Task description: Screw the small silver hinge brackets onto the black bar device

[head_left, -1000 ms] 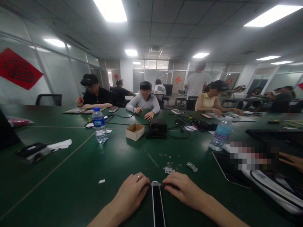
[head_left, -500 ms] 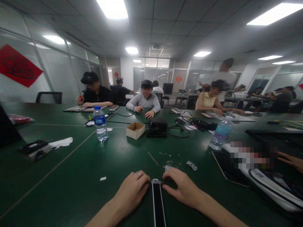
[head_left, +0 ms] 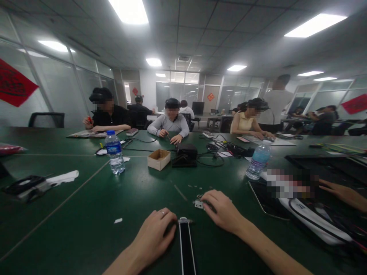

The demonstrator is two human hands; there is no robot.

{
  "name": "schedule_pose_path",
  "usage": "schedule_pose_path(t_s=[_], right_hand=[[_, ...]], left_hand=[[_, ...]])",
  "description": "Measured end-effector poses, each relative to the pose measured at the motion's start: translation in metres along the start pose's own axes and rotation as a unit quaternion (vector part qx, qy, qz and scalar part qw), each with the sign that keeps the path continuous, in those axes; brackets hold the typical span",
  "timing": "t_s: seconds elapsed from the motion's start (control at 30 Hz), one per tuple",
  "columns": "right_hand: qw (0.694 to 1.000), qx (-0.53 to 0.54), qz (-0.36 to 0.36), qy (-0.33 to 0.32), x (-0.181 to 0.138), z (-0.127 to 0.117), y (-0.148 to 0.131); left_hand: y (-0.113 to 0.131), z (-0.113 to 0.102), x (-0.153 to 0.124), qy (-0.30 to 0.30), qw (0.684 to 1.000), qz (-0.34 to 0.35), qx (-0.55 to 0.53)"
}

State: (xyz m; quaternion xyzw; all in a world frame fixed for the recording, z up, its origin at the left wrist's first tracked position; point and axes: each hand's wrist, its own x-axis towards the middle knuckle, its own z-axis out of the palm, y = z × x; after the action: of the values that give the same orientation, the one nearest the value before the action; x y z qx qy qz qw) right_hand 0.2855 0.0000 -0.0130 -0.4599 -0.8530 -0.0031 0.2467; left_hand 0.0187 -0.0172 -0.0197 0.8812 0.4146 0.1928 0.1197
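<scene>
A long black bar with pale edges [head_left: 185, 248] lies on the green table [head_left: 86, 221], running toward me. My left hand [head_left: 156, 231] rests on the table against the bar's far left end, fingers curled, a ring on one finger. Farther forward, my right hand [head_left: 222, 212] reaches over the table with its fingertips on a small metal bracket [head_left: 197, 204]. Several tiny washers and screws [head_left: 195, 187] lie scattered just beyond it.
A cardboard box [head_left: 158, 159], a black device [head_left: 186, 154] with cables, and two water bottles [head_left: 114, 152] [head_left: 257, 160] stand mid-table. A dark panel and black-and-white bag [head_left: 309, 217] lie at right, with another person's hand [head_left: 344, 194]. Several people sit across the table.
My right hand has left the bar's end and moved forward onto the small metal bracket. The left hand stays at the bar. The view has shifted slightly right.
</scene>
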Motion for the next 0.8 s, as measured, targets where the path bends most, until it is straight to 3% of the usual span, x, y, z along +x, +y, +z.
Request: schedule_pose_path(t_s=[0.13,0.27,0.53,0.8], right_hand=[[0.990,-0.095,0.097,0.035,0.002,0.000,0.036],[0.980,-0.141,0.140,-0.004,0.008,0.007,0.053],[0.987,-0.101,0.120,-0.024,0.007,0.006,0.053],[0.975,-0.161,0.130,-0.076,0.003,-0.002,0.057]], left_hand=[[0.001,0.000,-0.002,0.006,1.000,-0.007,-0.006],[0.001,0.000,-0.002,0.005,1.000,-0.009,-0.016],[0.001,0.000,-0.002,0.002,1.000,-0.007,-0.009],[0.004,-0.003,-0.001,-0.001,1.000,-0.010,-0.002]])
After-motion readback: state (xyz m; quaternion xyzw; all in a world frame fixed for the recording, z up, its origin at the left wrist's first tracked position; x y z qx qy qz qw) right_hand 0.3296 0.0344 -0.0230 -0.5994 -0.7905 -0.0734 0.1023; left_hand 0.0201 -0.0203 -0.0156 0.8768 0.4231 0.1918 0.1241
